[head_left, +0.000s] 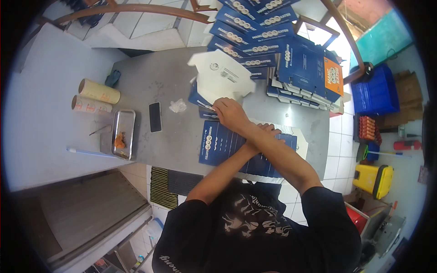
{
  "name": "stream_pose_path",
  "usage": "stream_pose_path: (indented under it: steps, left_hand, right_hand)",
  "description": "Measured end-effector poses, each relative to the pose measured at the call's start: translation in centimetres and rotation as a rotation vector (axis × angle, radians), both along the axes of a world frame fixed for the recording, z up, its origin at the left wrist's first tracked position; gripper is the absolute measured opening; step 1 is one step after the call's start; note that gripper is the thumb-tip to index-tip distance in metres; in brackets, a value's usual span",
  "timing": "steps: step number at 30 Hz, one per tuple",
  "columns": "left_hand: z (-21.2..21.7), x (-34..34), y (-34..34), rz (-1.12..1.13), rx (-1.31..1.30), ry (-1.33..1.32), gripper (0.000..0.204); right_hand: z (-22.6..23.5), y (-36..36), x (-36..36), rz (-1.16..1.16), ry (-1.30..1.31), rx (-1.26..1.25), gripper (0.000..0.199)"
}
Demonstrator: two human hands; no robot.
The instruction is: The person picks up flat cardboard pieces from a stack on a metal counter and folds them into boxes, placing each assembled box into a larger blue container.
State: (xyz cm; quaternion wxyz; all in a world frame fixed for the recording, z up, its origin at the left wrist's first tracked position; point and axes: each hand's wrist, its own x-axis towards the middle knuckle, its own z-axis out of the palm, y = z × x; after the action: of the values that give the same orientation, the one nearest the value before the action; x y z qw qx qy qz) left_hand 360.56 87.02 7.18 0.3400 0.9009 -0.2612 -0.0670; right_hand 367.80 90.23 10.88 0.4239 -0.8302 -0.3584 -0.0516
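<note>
My forearms cross over the table, the right one on top. My right hand [230, 113] has its fingers closed on the near edge of a blue paperboard box [196, 98], whose white inner flap [225, 75] stands opened out beyond it. My left hand [269, 133] reaches to the right under my right forearm and lies on a row of overlapping flat blue box blanks [218, 145]; its fingers look stretched out, partly covered by the forearm. Many folded blue boxes [250, 34] are stacked at the far side of the table.
Flat blue and orange box blanks [305, 68] are piled at the right of the grey metal table [168, 68]. On the left lie a phone [155, 117], crumpled clear plastic [178, 106], a metal tray [124, 134] and two rolls [99, 92]. A blue crate [374, 89] stands beyond the right edge.
</note>
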Motion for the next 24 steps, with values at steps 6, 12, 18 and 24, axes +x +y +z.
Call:
stream_pose_path:
  steps: [6, 12, 18, 24]
  left_hand:
    - [-3.0, 1.8, 1.7, -0.232, 0.085, 0.095, 0.058]
    - [2.1, 5.0, -0.7, -0.237, 0.026, 0.574, 0.072]
    - [1.2, 9.3, -5.9, -0.689, 0.090, 0.785, 0.091]
    - [0.1, 10.7, -7.0, -0.646, 0.178, 1.037, 0.096]
  right_hand:
    - [9.0, -10.4, -8.3, -0.244, -0.100, 0.526, 0.016]
    - [10.7, -27.9, -14.6, -0.815, 0.193, 0.338, 0.011]
    - [-0.8, -31.3, -20.6, -0.844, 0.763, 0.340, 0.015]
    - [-2.7, -31.1, -22.0, -0.620, 1.213, 0.652, 0.022]
